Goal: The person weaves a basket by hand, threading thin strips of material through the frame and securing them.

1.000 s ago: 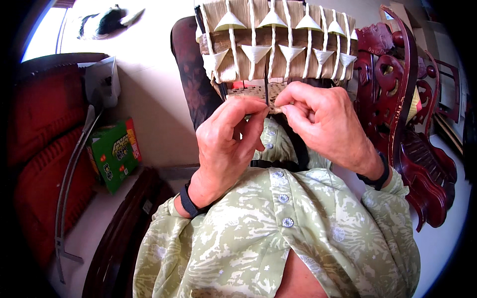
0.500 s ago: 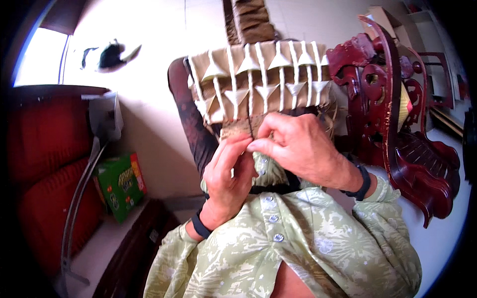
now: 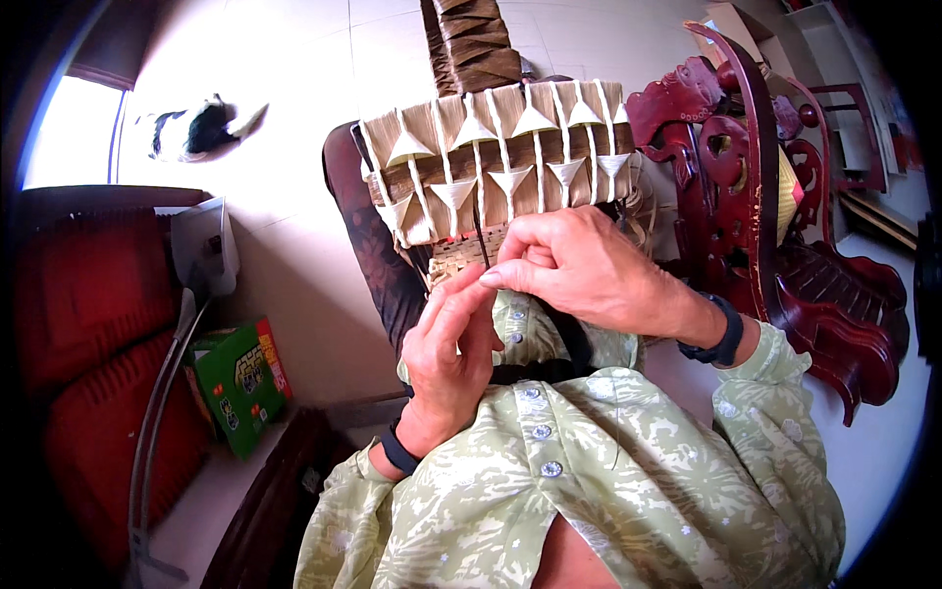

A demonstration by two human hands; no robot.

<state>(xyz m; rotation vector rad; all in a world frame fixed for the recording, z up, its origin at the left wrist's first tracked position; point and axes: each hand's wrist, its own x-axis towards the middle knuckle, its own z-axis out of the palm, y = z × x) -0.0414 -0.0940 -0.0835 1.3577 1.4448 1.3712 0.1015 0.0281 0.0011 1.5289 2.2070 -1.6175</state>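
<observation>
A woven panel (image 3: 397, 162) of beige strips lies across my lap, with twisted white cords, rows of folded white triangles and a brown band over it. Below its near edge shows a patch of tan basket weave (image 3: 454, 260). A thin dark strand (image 3: 482, 239) runs down from the panel to my fingertips. My left hand (image 3: 446, 344) pinches at the strand's lower end, fingers curled together. Touching it from the right, my right hand (image 3: 584, 275) is closed too, thumb and forefinger pressed together at the strand. Its exact end is hidden between the fingertips.
A brown wrapped strip (image 3: 481, 44) extends beyond the panel. At right stands a carved dark-red wooden chair (image 3: 760, 196). To the left are a red cushioned seat (image 3: 98, 285), a grey metal stand (image 3: 162, 422) and a green box (image 3: 231, 383). A black-and-white animal (image 3: 191, 130) lies on the floor.
The view has shifted slightly, so the panel and chair appear farther left. Both hands stay together at the strand, and the right hand's fingers have drawn closer to the left fingertips.
</observation>
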